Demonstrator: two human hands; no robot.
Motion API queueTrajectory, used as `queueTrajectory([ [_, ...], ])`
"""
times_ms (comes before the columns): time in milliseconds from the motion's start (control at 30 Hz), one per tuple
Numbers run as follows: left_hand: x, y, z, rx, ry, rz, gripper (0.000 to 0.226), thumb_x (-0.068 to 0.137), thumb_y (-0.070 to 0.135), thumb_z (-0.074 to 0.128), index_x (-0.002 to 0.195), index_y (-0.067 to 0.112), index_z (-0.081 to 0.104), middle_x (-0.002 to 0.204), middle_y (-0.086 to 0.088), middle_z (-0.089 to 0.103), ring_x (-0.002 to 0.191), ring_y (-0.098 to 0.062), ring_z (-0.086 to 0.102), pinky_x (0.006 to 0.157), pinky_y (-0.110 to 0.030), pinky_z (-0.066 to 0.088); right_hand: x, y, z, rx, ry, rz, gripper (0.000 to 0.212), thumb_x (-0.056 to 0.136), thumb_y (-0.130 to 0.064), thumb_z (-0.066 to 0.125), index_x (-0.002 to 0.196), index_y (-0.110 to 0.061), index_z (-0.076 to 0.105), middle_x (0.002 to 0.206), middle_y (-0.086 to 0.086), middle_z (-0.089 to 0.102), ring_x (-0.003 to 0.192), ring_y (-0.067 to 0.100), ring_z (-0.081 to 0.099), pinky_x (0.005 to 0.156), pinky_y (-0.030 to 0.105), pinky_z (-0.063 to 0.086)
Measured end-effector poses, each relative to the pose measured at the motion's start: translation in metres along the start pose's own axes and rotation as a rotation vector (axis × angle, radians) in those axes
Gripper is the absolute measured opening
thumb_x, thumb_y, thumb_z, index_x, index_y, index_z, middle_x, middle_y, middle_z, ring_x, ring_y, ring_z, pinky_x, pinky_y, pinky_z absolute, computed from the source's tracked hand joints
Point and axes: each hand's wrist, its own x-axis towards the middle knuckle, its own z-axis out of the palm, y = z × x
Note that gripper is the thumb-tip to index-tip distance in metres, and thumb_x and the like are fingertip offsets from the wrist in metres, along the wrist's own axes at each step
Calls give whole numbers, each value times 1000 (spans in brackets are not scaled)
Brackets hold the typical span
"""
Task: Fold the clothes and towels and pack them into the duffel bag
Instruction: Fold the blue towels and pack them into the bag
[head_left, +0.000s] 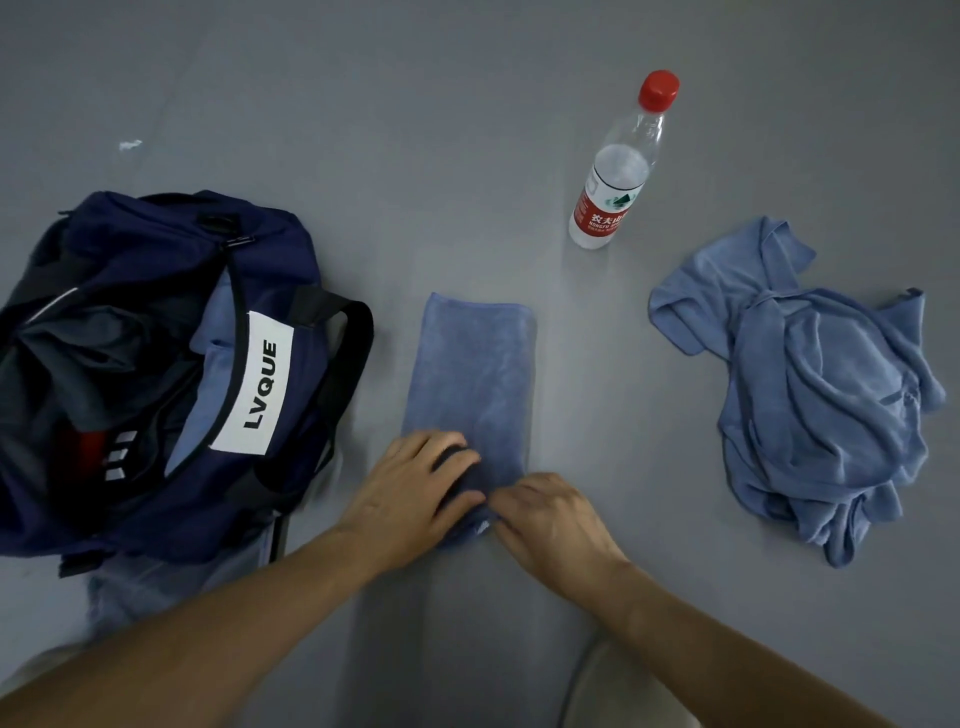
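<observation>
— Where does the towel (472, 374) lie?

— In the centre of the frame, flat on the grey surface (467, 130), folded into a long narrow strip. The duffel bag (130, 234) sits open at the left, with dark clothes and something blue inside. A crumpled shirt (831, 405) lies at the right, below the water bottle (613, 187).

— And the person's grip?

— Both hands are at the strip's lower end. The left hand (415, 488) curls its fingers over that end, and the right hand (550, 519) pinches the edge just beside it. Both grips are narrow and on cloth.

— How will it handle?

— Likely light, soft and limp, with a plush pile that clings to itself. It should sag if lifted by one corner. The sounder hold is across the full width of the end, folding toward the top of the frame, then carrying it from beneath.
</observation>
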Motion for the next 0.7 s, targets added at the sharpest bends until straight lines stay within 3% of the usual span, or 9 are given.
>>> queueTrajectory([
  [100, -6, 4, -10, -106, -45, -13, 57, 90, 69, 53, 126, 25, 55, 118, 8, 62, 105, -13, 58, 91, -32, 49, 11, -3, -8, 164, -60, 361, 26, 95, -38, 44, 95, -21, 63, 81, 5, 68, 80, 30, 62, 75, 38, 48],
  [167, -4, 1, -12, -138, -67, -47, 54, 88, 61, 61, 129, 28, 52, 114, 8, 66, 102, -14, 63, 86, -31, 52, 21, -3, -13, 281, -44, 588, 21, 98, -36, 48, 97, -18, 59, 88, 9, 70, 87, 34, 63, 75, 38, 45],
  [267, 12, -5, -16, -214, 65, -163, 39, 90, 37, 68, 126, 26, 58, 106, 2, 73, 91, -20, 70, 75, -29, 54, 34, 0, -20, 383, -18, 714, 12, 99, -31, 53, 94, -20, 55, 90, 11, 70, 92, 38, 63, 74, 37, 42],
  [333, 27, -8, -22, -313, 120, -320, 38, 90, 33, 71, 126, 26, 60, 102, 2, 73, 87, -16, 68, 78, -30, 53, 38, 4, -25, 354, 6, 741, 12, 99, -34, 53, 100, -22, 53, 90, 8, 69, 92, 37, 63, 76, 39, 45],
  [400, 39, -13, -23, -391, 135, -453, 39, 90, 30, 73, 127, 26, 61, 103, 8, 69, 88, -6, 61, 84, -26, 50, 38, 5, -29, 247, 84, 680, 26, 98, -35, 54, 121, -24, 51, 104, 2, 69, 97, 31, 64, 80, 40, 51],
  [467, 45, -16, -19, -403, 142, -479, 38, 90, 27, 73, 126, 25, 62, 110, 9, 68, 94, -5, 61, 88, -24, 49, 34, 7, -29, 50, 162, 423, 43, 95, -32, 57, 136, -21, 51, 128, 1, 61, 109, 26, 60, 88, 40, 52],
  [567, 49, -21, -14, -302, 106, -413, 36, 90, 27, 71, 125, 23, 60, 122, 4, 63, 103, -15, 64, 88, -32, 50, 22, 19, -12, -268, 29, 79, 62, 88, -42, 60, 143, -15, 51, 147, 7, 50, 135, 31, 47, 104, 45, 44],
  [633, 48, -24, -12, -124, 153, -286, 34, 89, 21, 70, 123, 19, 63, 131, -1, 58, 108, -23, 63, 88, -39, 53, 16, 24, 2, -345, -107, 116, 77, 84, -51, 66, 149, -17, 44, 154, 6, 43, 141, 35, 41, 108, 52, 42],
  [700, 42, -25, -6, 98, 272, -19, 29, 91, 15, 62, 120, 15, 68, 134, -7, 60, 119, -31, 58, 95, -46, 50, 15, 23, 10, -349, -150, 181, 83, 82, -52, 69, 152, -17, 41, 157, 5, 40, 140, 38, 41, 105, 58, 42],
])
